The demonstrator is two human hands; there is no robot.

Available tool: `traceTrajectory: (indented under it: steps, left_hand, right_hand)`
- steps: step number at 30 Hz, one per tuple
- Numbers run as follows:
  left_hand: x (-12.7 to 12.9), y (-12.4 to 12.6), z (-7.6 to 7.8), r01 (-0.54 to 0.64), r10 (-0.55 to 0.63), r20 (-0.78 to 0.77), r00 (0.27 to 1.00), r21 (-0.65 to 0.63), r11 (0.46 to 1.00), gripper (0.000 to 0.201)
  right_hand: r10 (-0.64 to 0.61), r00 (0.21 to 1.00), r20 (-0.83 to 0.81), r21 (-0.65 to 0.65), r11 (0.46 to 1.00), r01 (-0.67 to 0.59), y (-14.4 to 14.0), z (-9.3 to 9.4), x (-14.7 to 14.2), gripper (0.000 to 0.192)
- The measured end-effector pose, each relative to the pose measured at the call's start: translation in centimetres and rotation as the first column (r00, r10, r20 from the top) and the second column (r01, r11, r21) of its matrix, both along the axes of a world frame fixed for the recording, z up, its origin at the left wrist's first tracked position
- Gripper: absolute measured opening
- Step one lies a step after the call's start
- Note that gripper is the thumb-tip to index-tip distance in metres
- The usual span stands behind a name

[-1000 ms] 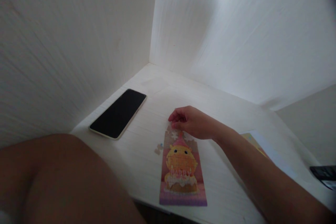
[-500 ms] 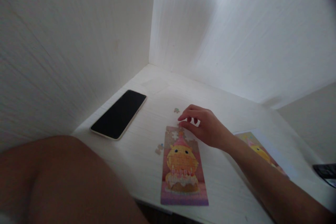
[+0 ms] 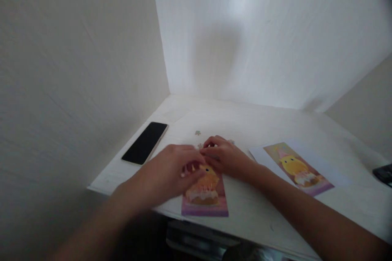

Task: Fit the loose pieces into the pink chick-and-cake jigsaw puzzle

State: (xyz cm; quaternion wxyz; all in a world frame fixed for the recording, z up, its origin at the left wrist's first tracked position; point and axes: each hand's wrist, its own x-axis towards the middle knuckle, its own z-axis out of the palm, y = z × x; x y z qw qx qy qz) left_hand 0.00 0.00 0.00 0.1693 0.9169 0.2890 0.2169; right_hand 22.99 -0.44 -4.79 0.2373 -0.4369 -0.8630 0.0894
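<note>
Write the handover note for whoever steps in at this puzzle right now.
Left hand: resting over the upper left part of the pink chick jigsaw puzzle; grip hidden.
Right hand: fingers on the puzzle's top edge; whether they pinch a piece is unclear.
Loose small puzzle piece lies on the white table, beyond the hands.
Printed reference picture of the chick to the right; black phone to the left.
Done: lower part assembled.
Left: top area, hidden by the hands.

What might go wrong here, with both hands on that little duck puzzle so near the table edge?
The puzzle lies right at the table's front edge, so a push from the left hand or right hand might slide it off or pop joined pieces apart. The loose piece beyond the hands is small and pale and might get brushed away unnoticed.
</note>
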Motion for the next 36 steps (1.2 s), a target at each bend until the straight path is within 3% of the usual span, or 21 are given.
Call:
traceTrajectory:
  steps: [6,9,36]
  left_hand:
    - [-0.2,0.2,-4.2,-0.084,0.088,-0.058,0.994,0.072,0.994,0.045]
    - [-0.2,0.1,-5.3,-0.108,0.115,-0.056,0.992,0.117,0.987,0.050]
    - [-0.2,-0.2,-5.3,-0.102,0.111,-0.060,0.992,0.142,0.985,0.043]
  right_hand:
    - [0.016,1.000,-0.002,0.048,0.999,-0.016,-0.2,-0.6,0.3,0.016]
    - [0.023,1.000,-0.021,0.052,0.998,-0.022,-0.2,-0.7,0.3,0.015]
    - [0.021,0.997,-0.072,-0.008,1.000,-0.022,-0.3,-0.2,0.4,0.017]
